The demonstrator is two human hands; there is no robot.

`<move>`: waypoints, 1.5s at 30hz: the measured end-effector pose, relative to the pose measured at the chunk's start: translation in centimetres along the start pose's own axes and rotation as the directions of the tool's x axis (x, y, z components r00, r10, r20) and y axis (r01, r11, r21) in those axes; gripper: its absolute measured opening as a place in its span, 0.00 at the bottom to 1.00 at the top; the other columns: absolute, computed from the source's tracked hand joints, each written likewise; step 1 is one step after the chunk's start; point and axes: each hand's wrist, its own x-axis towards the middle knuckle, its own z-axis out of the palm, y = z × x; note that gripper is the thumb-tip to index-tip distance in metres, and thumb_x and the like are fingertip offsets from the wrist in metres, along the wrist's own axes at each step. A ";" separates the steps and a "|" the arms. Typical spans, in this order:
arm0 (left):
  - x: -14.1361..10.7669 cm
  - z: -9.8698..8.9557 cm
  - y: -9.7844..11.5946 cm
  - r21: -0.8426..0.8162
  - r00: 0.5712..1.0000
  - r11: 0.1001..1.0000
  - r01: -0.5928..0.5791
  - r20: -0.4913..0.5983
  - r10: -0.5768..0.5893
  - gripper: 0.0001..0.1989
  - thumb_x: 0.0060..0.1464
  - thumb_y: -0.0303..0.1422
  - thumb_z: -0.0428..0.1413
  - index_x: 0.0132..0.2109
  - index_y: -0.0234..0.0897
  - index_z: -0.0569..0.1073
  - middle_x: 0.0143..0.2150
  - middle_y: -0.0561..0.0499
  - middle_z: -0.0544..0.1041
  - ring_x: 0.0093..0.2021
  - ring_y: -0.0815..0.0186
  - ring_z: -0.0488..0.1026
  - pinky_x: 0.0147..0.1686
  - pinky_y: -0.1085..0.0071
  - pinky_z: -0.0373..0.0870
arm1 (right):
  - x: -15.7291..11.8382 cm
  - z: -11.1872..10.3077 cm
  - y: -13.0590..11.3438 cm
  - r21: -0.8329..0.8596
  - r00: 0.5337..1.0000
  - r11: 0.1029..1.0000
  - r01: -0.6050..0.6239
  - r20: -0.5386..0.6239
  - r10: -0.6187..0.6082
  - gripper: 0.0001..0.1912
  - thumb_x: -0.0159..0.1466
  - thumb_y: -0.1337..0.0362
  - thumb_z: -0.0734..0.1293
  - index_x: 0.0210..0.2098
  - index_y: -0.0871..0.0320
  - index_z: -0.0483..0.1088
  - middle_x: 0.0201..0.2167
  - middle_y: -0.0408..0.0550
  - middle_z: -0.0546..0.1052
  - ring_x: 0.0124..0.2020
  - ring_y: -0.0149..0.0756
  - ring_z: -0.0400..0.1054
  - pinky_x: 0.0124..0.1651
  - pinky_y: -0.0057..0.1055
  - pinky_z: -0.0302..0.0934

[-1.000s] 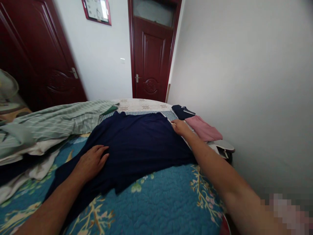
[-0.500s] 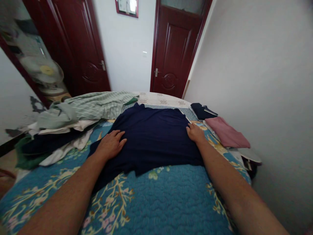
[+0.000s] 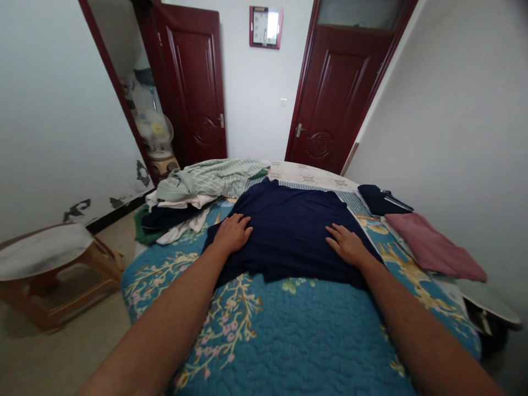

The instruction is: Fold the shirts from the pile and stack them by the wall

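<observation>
A navy blue garment (image 3: 292,231), which looks like a shirt, lies spread over the blue floral bed cover (image 3: 322,335). My left hand (image 3: 234,233) rests on its left part, fingers stretched out. On the right part lies my right hand (image 3: 347,245), palm down with the fingers apart. Neither hand grips the cloth. The garment is fairly flat with small wrinkles, and its near edge is uneven. Parts of it are covered by my hands and wrists.
Left of the garment is a heap of loose clothes (image 3: 214,181), green striped, white and dark. At right lie a folded pink garment (image 3: 433,242) and a folded dark one (image 3: 381,201). A stool (image 3: 45,253) stands on the floor at left; a wall borders the right side.
My right hand has moved inward from the garment's right edge onto its surface, fingers now spread. My left hand stays on the left part. The view has turned left, bringing the stool into sight.
</observation>
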 end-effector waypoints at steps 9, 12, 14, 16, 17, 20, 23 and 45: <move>-1.1 -0.2 -0.8 -0.066 0.997 0.996 -0.064 0.031 0.066 0.32 0.72 0.49 0.47 0.72 0.36 0.70 0.74 0.34 0.68 0.73 0.43 0.65 0.72 0.44 0.60 | -3.1 -1.1 1.1 -0.024 0.997 0.997 -0.080 -0.019 0.080 0.31 0.78 0.48 0.55 0.74 0.51 0.65 0.76 0.56 0.63 0.76 0.59 0.57 0.72 0.62 0.57; -2.1 -0.8 -1.1 -0.144 0.997 0.987 -0.067 0.038 0.073 0.31 0.71 0.49 0.48 0.69 0.33 0.73 0.73 0.33 0.69 0.73 0.43 0.66 0.72 0.43 0.60 | -5.0 -1.4 1.9 -0.043 0.994 0.994 -0.101 -0.049 0.099 0.31 0.78 0.49 0.56 0.73 0.53 0.67 0.75 0.58 0.65 0.75 0.59 0.59 0.73 0.60 0.56; -3.1 -1.5 -1.4 -0.236 0.998 0.970 -0.057 0.026 0.064 0.31 0.70 0.49 0.48 0.67 0.32 0.74 0.71 0.33 0.71 0.72 0.45 0.68 0.72 0.46 0.61 | -5.9 -1.4 2.4 -0.055 0.990 0.991 -0.123 -0.076 0.118 0.31 0.77 0.49 0.56 0.72 0.56 0.68 0.74 0.60 0.67 0.74 0.59 0.60 0.74 0.60 0.55; -4.6 -2.4 -1.7 -0.354 0.999 0.934 -0.051 -0.014 0.050 0.31 0.69 0.51 0.49 0.65 0.33 0.75 0.68 0.35 0.75 0.69 0.49 0.71 0.72 0.49 0.64 | -6.5 -1.4 2.9 -0.060 0.986 0.989 -0.138 -0.103 0.132 0.31 0.77 0.50 0.56 0.71 0.59 0.70 0.72 0.62 0.68 0.73 0.59 0.62 0.73 0.60 0.56; -5.5 -2.9 -1.7 -0.408 0.998 0.912 -0.052 -0.039 0.039 0.30 0.69 0.52 0.50 0.64 0.34 0.75 0.67 0.36 0.76 0.68 0.50 0.72 0.71 0.51 0.65 | -6.7 -1.5 3.1 -0.060 0.984 0.988 -0.141 -0.116 0.133 0.31 0.77 0.50 0.56 0.69 0.60 0.71 0.71 0.64 0.69 0.72 0.59 0.63 0.73 0.59 0.57; -8.6 -4.8 -1.4 -0.485 0.992 0.871 -0.073 -0.127 0.013 0.27 0.68 0.52 0.54 0.63 0.39 0.76 0.64 0.41 0.78 0.65 0.52 0.74 0.70 0.50 0.67 | -6.9 -2.0 3.7 -0.042 0.978 0.988 -0.149 -0.155 0.140 0.29 0.75 0.52 0.57 0.64 0.62 0.75 0.66 0.66 0.74 0.68 0.58 0.68 0.71 0.56 0.59; -11.6 -6.5 -0.6 -0.424 0.978 0.892 -0.160 -0.190 0.085 0.22 0.65 0.48 0.60 0.58 0.41 0.79 0.60 0.42 0.79 0.63 0.51 0.75 0.67 0.50 0.69 | -7.2 -3.7 3.5 0.058 0.974 0.991 -0.123 -0.184 0.131 0.24 0.71 0.53 0.62 0.57 0.61 0.79 0.58 0.65 0.80 0.62 0.58 0.73 0.68 0.55 0.63; -13.4 -5.7 -0.2 -0.303 0.991 0.953 0.005 -0.125 -0.045 0.18 0.73 0.43 0.43 0.52 0.43 0.76 0.43 0.46 0.82 0.43 0.56 0.81 0.47 0.59 0.76 | -11.3 -7.4 -1.1 0.299 0.990 0.944 0.143 -0.057 -0.132 0.14 0.68 0.55 0.64 0.44 0.53 0.78 0.42 0.54 0.80 0.45 0.47 0.73 0.52 0.43 0.68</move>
